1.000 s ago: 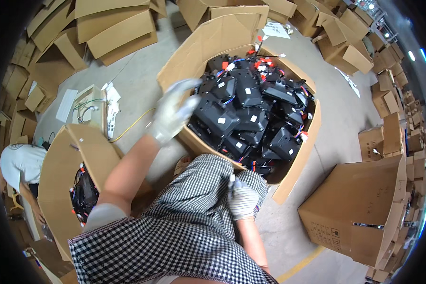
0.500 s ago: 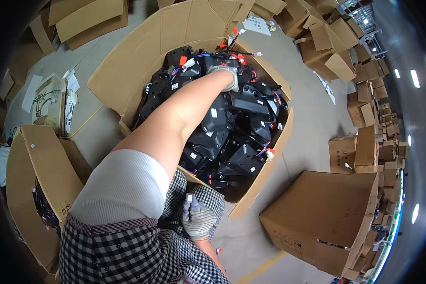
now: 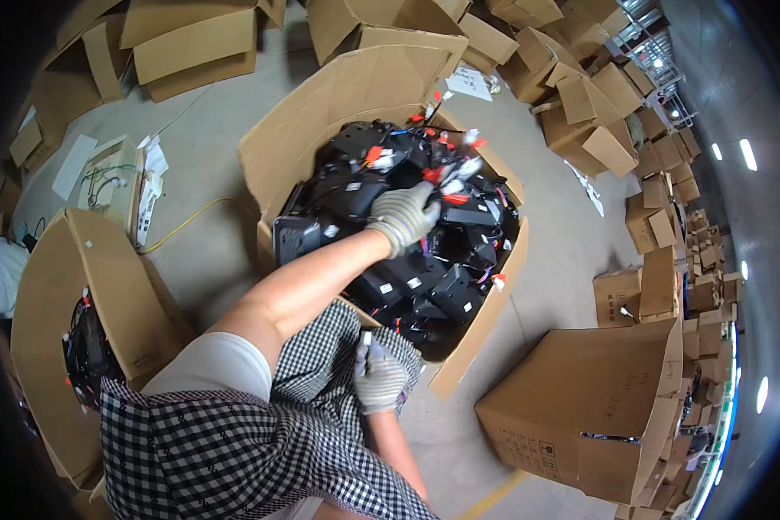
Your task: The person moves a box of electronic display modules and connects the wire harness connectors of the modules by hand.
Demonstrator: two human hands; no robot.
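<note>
My left hand (image 3: pixel 402 218), in a striped knit glove, reaches over an open cardboard box (image 3: pixel 485 316) of black plastic housings (image 3: pixel 396 286). Its fingers are closed by a bundle of wires with red and white connectors (image 3: pixel 456 176), which is smeared by motion; the wires seem to be in its grip. Low in front of me, beside the checked cloth over my lap, my right hand (image 3: pixel 380 381) is closed in a matching glove. A small white piece (image 3: pixel 367 338) sticks up from its fingers; its kind is too small to tell.
A large cardboard box (image 3: pixel 572 407) stands at the right. At the left, another open box (image 3: pixel 43 329) holds more black parts (image 3: pixel 91 355). A yellow cable (image 3: pixel 186 224) runs over the floor near a pale panel with wires (image 3: pixel 113 186). Many cartons (image 3: pixel 581 121) line the back and right.
My left hand has drawn back toward me from deep among the housings, and the connectors beside it have moved. My right hand has stayed low with the white piece. The view has shifted.
</note>
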